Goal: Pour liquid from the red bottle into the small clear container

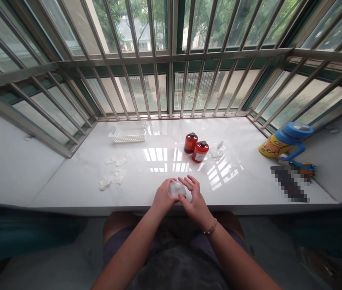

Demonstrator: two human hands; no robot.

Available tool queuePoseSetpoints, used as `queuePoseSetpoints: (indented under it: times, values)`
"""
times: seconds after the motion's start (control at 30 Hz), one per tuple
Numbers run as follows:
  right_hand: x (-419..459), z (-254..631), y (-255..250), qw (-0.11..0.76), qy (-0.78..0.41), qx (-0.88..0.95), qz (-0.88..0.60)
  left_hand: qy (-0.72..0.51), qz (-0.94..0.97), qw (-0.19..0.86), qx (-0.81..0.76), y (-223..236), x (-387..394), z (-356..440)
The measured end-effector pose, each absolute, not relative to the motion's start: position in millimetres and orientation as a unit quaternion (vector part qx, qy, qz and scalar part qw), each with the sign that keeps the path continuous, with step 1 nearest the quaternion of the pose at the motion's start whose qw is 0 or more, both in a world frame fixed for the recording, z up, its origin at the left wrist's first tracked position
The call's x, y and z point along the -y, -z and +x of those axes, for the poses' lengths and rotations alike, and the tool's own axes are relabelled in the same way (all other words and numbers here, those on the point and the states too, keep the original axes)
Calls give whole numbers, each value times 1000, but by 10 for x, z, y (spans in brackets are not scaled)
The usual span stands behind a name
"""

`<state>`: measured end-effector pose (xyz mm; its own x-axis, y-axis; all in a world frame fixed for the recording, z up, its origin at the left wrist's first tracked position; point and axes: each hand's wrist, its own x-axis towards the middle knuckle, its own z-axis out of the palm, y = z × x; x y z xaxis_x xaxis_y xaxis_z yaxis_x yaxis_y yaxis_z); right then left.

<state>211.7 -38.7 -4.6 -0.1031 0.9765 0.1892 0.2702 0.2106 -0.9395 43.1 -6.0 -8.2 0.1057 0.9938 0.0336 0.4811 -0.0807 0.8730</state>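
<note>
- At the front edge of the glossy white counter (pixel 77 185), centrally, a small, rounded, translucent whitish piece (pixel 177 188) sits between both hands.
- Around its nine o'clock side, the left hand (pixel 164 196) curls, holding it.
- From four o'clock, the right hand (pixel 195 202) reaches its edge with the thumb, fingers loosely spread.
- Toward one o'clock stand two red bottles (pixel 200 152) with black caps; just beyond, a clear square piece (pixel 218 149).
- Nine to ten: crumpled white scraps (pixel 119 176).
- Near eleven: white perforated plastic basket (pixel 128 137).
- Two: blue-and-yellow handled flask (pixel 276 146), tilted.
</note>
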Motion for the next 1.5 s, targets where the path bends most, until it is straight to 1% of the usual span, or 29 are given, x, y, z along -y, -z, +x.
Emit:
queuePoseSetpoints:
  times: [0.1,0.3,0.4,0.53,0.67,0.73,0.9,1.0,1.13,1.2,1.3,1.5]
  values:
    - [315,2081,8,443,-383,630,-510,-357,643,374,-565,58,65,441]
    - [152,2078,62,453,-285,639,-552,-359,623,377,-584,55,91,483]
    - [133,2092,87,461,-257,641,-557,-376,604,354,-607,121,134,560]
    - [174,2139,116,457,-250,648,-556,-383,589,324,-634,206,193,686]
    - [233,2276,145,458,-222,661,-551,-361,623,358,-595,213,256,726]
    - [235,2400,147,459,-199,661,-559,-360,648,371,-560,194,323,688]
    - [74,2919,149,441,-135,632,-623,-353,693,353,-520,169,633,395]
    - [-111,3330,181,433,-114,584,-677,-323,702,357,-525,236,879,142]
    - [-384,3812,214,418,-57,526,-738,-299,686,352,-563,366,1178,-164]
    - [-510,3971,217,421,-47,516,-744,-286,674,338,-590,396,1253,-294]
    - [-677,4107,226,429,-39,507,-746,-291,650,290,-639,389,1216,-468]
    - [-926,4188,265,436,-22,501,-747,-319,639,179,-677,310,755,-708]
